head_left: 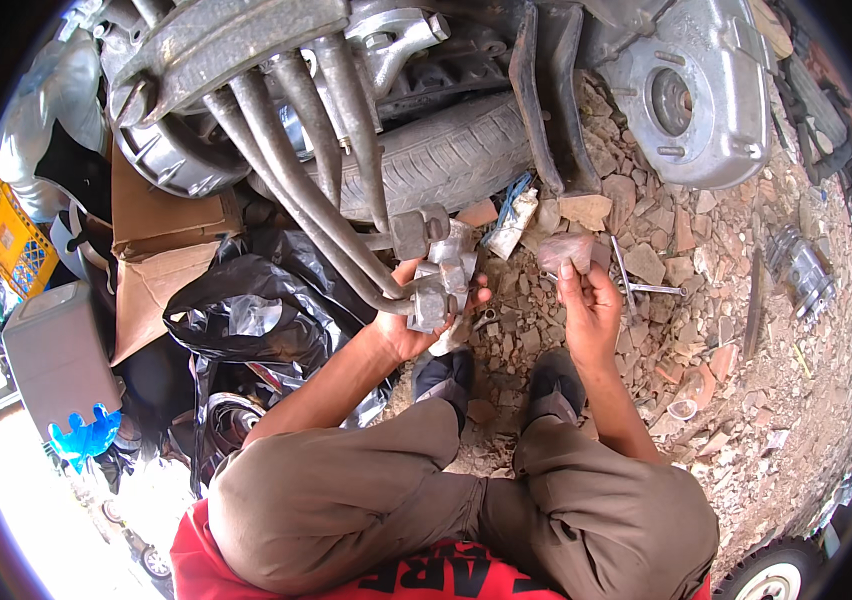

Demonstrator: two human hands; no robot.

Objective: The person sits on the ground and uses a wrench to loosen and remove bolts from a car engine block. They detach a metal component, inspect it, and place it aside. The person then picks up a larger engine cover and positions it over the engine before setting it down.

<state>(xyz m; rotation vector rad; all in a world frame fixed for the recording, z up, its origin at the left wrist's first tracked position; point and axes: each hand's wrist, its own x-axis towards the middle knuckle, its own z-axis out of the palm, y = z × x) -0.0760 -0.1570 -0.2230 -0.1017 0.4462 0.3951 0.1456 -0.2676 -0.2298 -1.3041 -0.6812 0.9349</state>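
Observation:
My left hand [406, 330] is closed round the lower end of a metal exhaust manifold [281, 160], its long curved tubes reaching up to a thick plate at the top left; part of this hand is hidden behind the flanged fittings [431, 305]. My right hand [586, 305] pinches a small, crumpled pinkish-brown piece [564, 250], perhaps sandpaper or a rag, between thumb and fingers, apart from the manifold. A dirty white tube or packet [511, 220] lies on the rubble between the two. Wrenches [654, 288] lie just right of my right hand.
A tyre [426, 160] and metal casing [686, 120] sit at the top. Cardboard [161, 205], black bags [236, 320], a grey container [61, 360] and a yellow crate [11, 230] crowd the left. Broken rubble [706, 390] covers the ground at right, with a clear plastic bottle [801, 275].

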